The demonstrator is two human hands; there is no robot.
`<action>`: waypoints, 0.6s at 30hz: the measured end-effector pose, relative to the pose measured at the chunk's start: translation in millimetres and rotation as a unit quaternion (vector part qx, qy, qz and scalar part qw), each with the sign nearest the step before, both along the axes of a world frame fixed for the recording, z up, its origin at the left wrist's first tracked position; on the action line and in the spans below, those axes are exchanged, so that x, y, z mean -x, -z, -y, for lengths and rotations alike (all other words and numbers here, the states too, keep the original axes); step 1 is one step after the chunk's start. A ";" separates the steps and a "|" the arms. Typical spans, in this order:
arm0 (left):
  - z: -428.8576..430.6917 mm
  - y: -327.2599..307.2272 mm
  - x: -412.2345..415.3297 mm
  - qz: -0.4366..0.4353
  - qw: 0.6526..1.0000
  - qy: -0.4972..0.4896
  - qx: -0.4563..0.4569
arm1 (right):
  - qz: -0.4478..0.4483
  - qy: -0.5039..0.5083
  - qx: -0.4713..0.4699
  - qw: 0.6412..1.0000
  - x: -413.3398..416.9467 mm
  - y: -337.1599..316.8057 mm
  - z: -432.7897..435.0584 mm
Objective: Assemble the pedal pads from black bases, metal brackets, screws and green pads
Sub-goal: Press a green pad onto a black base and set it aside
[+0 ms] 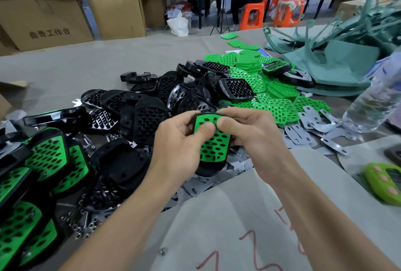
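Pedal pad (213, 142), green pad on its black base, hung above the metal brackets (219, 177), gripped by both hands: left hand (180, 140) and right hand (249, 131), thumbs pressing its green face. Loose black bases (149, 101) lay beyond.
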State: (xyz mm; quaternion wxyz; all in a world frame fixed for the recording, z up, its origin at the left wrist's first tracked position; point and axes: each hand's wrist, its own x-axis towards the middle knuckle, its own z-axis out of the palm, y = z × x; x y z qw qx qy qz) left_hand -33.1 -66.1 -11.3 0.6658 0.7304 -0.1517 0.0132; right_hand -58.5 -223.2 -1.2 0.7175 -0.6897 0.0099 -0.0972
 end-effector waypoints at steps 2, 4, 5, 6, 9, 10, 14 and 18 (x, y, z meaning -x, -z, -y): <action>3.9 2.0 4.8 0.029 0.998 -0.005 -0.047 | 0.020 0.031 0.067 0.997 -0.7 2.1 0.3; 5.4 4.4 6.0 0.017 0.997 0.008 -0.078 | 0.038 0.053 0.088 0.994 -1.4 4.6 -1.2; 4.4 4.4 4.9 0.000 0.996 0.032 -0.079 | 0.045 0.060 0.094 0.993 -1.8 5.3 -1.8; 2.6 4.3 2.9 -0.027 0.996 0.066 -0.061 | 0.048 0.062 0.104 0.992 -2.1 5.7 -1.9; -2.0 5.2 -3.7 -0.094 0.985 0.143 0.022 | 0.020 0.044 0.185 0.982 -2.8 2.3 3.2; -1.8 6.4 -4.6 -0.085 0.989 0.118 0.022 | 0.002 0.058 0.222 0.973 -3.0 0.5 7.9; 1.6 8.5 -5.6 -0.080 0.993 -0.075 0.043 | -0.034 0.171 0.330 0.928 0.7 -5.2 39.7; -3.5 -5.6 -9.7 -0.119 0.974 -0.150 0.124 | -0.055 0.123 0.446 0.885 6.0 -5.9 39.6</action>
